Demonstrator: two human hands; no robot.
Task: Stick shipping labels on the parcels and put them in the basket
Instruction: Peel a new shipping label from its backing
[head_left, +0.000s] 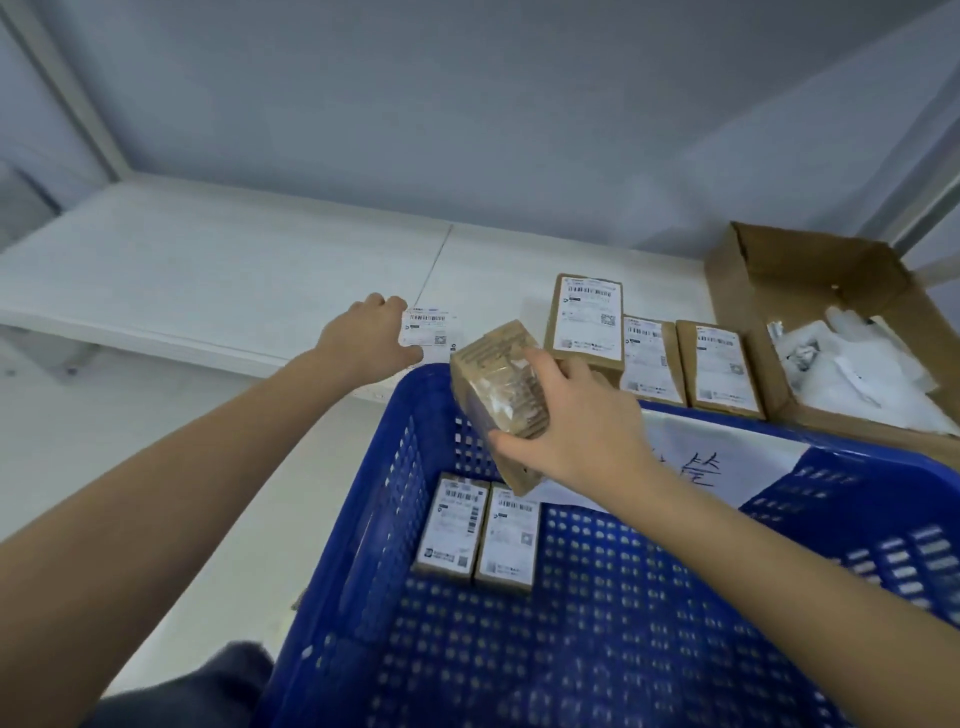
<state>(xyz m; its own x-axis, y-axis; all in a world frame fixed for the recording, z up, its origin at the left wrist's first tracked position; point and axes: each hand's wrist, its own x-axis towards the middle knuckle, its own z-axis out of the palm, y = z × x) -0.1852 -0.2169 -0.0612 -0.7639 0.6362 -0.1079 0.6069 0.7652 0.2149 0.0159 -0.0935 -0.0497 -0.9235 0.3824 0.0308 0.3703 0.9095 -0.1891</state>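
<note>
Labelled parcels (654, 358) beside open carton (810, 291), loose label (428, 326) on table (208, 270)

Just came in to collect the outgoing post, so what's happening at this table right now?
A person is labelling small cardboard parcels. The right hand grips an unlabelled parcel above the blue basket, where two labelled parcels already lie. The left hand reaches to a loose shipping label on the white table; whether it has hold of it is unclear. Three more labelled parcels wait on the table beside an open cardboard box.
</note>
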